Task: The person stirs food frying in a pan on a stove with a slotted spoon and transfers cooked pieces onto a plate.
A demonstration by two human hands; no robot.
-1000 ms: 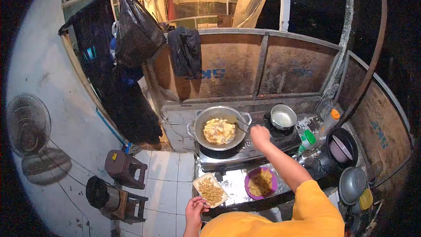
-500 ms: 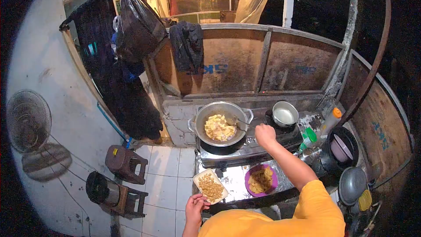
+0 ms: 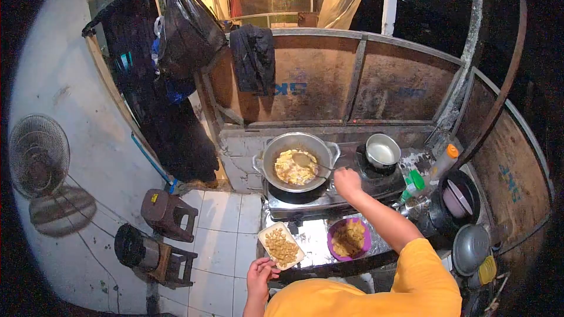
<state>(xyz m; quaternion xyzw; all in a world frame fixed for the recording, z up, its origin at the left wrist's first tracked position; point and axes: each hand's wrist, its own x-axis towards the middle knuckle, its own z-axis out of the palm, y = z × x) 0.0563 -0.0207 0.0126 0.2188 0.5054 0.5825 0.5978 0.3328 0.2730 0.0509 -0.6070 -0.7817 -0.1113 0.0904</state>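
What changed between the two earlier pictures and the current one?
Since the previous picture, the right hand moved left, toward the wok, bringing the spatula's head from the wok's right side to over the food. The view also shifted slightly. Nothing was taken hold of or let go. The left hand stayed at the tray; the purple bowl and pot stayed put.

Shiny silvery counter (image 3: pixel 306 250), stove (image 3: pixel 308 201) bearing wok (image 3: pixel 272 154) and metal pot (image 3: pixel 376 163), purple bowl (image 3: pixel 368 238), green-topped container (image 3: pixel 415 181)
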